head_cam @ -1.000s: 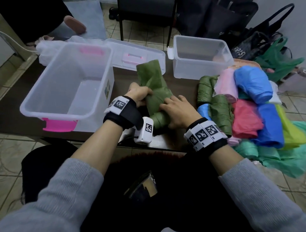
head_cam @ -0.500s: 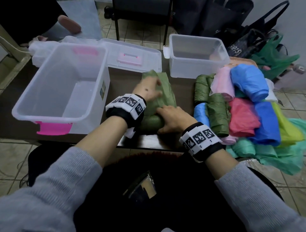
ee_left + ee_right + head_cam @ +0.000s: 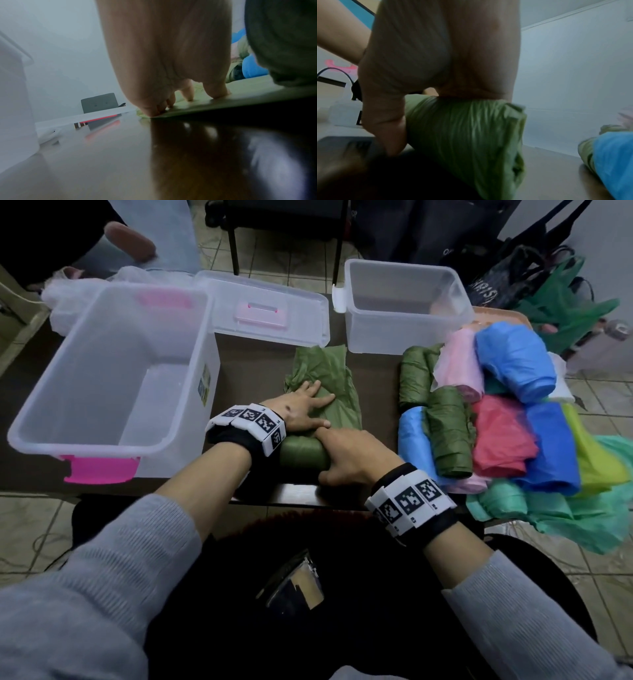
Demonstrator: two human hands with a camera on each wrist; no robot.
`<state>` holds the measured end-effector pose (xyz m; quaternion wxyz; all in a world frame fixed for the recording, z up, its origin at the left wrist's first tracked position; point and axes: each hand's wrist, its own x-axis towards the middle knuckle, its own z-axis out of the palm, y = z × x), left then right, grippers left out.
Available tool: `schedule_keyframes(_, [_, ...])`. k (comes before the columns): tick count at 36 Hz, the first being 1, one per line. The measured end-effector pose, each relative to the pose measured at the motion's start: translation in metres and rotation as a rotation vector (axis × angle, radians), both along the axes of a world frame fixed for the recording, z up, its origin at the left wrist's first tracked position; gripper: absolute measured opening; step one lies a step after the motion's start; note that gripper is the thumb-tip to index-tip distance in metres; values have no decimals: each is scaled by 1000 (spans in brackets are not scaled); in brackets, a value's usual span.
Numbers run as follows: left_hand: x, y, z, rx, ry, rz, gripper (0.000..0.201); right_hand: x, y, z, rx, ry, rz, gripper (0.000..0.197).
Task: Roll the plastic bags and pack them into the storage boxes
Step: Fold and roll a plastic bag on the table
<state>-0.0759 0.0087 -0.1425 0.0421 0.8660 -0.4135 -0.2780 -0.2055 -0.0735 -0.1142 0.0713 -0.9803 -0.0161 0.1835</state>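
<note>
An olive green plastic bag (image 3: 329,378) lies flat on the dark table, its near end wound into a roll (image 3: 303,455). My left hand (image 3: 301,409) lies flat on the unrolled part, fingers straight and pressing it down (image 3: 171,97). My right hand (image 3: 349,460) curls over the roll (image 3: 465,128), thumb at its left side. A large clear storage box (image 3: 102,371) with pink latches stands at the left. A smaller clear box (image 3: 404,306) stands at the back right. Both boxes look bare inside.
A heap of rolled and loose bags (image 3: 507,412) in green, blue, pink, red and yellow fills the table's right side. The big box's lid (image 3: 263,309) lies behind the green bag. Dark bags (image 3: 513,282) and chair legs stand beyond the table.
The green bag's free end was held up a second ago; it now lies flat on the table. My left hand has opened and spread over it, while the right stays on the roll.
</note>
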Motion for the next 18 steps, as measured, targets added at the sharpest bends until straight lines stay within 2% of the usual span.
schedule_keyframes(13, [1, 3, -1, -64, 27, 20, 61, -6, 7, -6, 42, -6, -2, 45])
schedule_keyframes(18, [4, 6, -4, -206, 84, 113, 75, -6, 2, -6, 128, 43, -5, 67])
